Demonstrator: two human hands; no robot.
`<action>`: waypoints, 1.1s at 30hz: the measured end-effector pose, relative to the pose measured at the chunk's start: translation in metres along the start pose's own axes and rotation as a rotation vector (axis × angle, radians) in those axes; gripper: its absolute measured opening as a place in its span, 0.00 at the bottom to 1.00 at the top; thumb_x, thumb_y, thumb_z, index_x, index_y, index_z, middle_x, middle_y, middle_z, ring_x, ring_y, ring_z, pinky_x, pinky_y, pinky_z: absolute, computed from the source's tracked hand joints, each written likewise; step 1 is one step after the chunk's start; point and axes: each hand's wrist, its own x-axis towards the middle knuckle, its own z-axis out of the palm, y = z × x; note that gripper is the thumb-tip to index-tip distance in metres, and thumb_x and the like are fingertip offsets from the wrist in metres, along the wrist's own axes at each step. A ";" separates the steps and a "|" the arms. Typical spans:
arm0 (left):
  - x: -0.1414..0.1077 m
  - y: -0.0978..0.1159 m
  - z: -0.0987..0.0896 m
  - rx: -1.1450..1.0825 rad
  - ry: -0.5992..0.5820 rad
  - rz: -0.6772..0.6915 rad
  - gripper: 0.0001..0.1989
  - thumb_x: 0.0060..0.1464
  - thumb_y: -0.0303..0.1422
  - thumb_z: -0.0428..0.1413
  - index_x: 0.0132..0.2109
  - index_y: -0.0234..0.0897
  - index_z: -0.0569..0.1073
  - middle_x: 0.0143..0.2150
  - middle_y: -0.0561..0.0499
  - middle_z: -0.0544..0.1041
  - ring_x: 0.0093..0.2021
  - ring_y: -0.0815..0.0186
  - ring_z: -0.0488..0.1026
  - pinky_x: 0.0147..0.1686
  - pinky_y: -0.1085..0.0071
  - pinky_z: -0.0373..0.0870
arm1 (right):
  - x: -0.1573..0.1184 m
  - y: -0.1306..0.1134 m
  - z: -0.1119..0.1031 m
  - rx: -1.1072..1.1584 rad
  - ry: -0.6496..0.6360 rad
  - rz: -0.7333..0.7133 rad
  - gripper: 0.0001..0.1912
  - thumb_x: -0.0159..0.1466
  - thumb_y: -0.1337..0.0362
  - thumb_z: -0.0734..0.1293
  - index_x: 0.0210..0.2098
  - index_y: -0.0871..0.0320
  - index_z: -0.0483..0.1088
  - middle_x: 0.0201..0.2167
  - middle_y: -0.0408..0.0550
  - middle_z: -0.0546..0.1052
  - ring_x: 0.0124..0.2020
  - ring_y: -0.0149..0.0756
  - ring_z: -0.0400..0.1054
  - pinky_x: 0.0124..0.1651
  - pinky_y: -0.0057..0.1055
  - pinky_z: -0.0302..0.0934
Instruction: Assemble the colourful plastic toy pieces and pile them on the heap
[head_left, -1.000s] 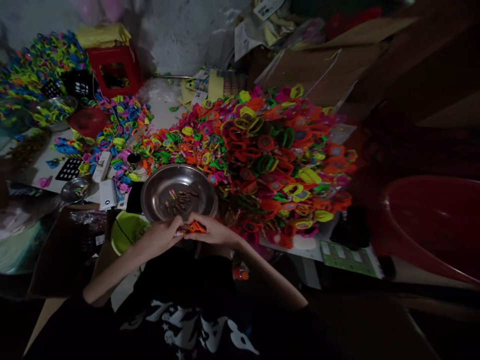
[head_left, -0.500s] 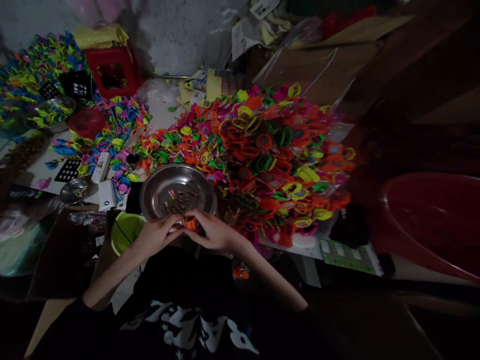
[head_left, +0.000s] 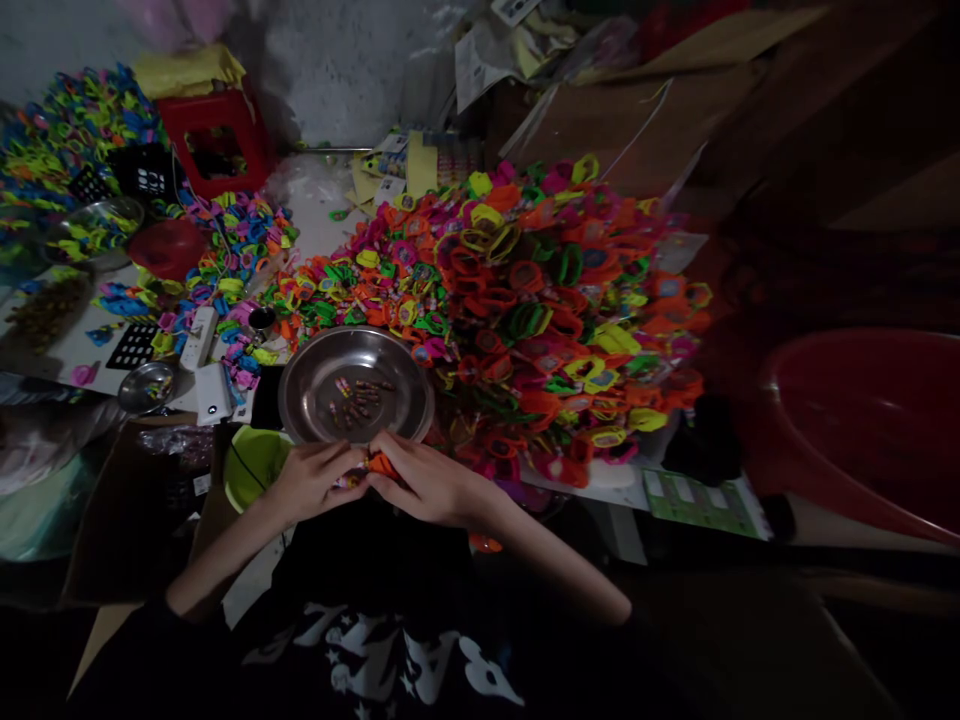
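My two hands meet in front of my chest, at the near rim of a steel bowl [head_left: 298, 408]. My right hand [head_left: 431, 484] is closed on an orange toy watch [head_left: 383, 466], partly covered by the fingers. Pinched in my left hand [head_left: 316, 484] is a small, colourful wrapped tube [head_left: 349, 481], which touches or nearly touches the orange watch. Several similar small wrapped tubes [head_left: 364, 402] lie at the bottom of the bowl. Beyond and right of it rises a large heap of toy watches [head_left: 525, 330] in orange, yellow, green and pink.
A light-green tub [head_left: 251, 470] stands left, beside an open cardboard box [head_left: 127, 510]. Farther left are a white power strip [head_left: 199, 338], a small metal dish [head_left: 146, 387] and a red stool [head_left: 217, 140]. A big red basin [head_left: 862, 430] sits at the right.
Both hands have come slightly nearer my body, off the bowl's rim, still holding the orange watch and the tube. The view has shifted a little.
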 end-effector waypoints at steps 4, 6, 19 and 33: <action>0.001 0.002 0.002 -0.024 0.048 -0.041 0.10 0.59 0.36 0.48 0.36 0.37 0.70 0.28 0.52 0.76 0.26 0.71 0.73 0.27 0.77 0.69 | 0.000 -0.001 0.002 -0.004 0.055 -0.013 0.03 0.64 0.64 0.56 0.37 0.57 0.56 0.34 0.49 0.67 0.36 0.38 0.63 0.40 0.34 0.60; 0.001 0.002 0.003 -0.023 0.062 -0.045 0.10 0.59 0.36 0.48 0.35 0.37 0.70 0.27 0.52 0.75 0.25 0.71 0.73 0.27 0.78 0.68 | 0.001 0.000 0.005 -0.039 0.107 -0.037 0.04 0.64 0.64 0.57 0.38 0.57 0.57 0.34 0.51 0.67 0.37 0.39 0.63 0.41 0.35 0.60; -0.004 0.015 -0.009 -0.328 0.103 -0.391 0.09 0.57 0.35 0.54 0.44 0.37 0.68 0.33 0.52 0.78 0.30 0.70 0.75 0.30 0.77 0.71 | -0.004 0.004 -0.004 0.192 0.168 -0.060 0.10 0.65 0.61 0.60 0.45 0.57 0.59 0.40 0.51 0.70 0.41 0.37 0.67 0.46 0.34 0.62; 0.000 0.020 -0.013 -0.329 0.044 -0.432 0.10 0.60 0.34 0.51 0.47 0.37 0.69 0.40 0.50 0.79 0.37 0.67 0.77 0.37 0.74 0.74 | -0.004 0.008 0.000 0.362 0.159 0.017 0.11 0.64 0.59 0.60 0.44 0.57 0.59 0.38 0.48 0.68 0.37 0.34 0.63 0.42 0.31 0.60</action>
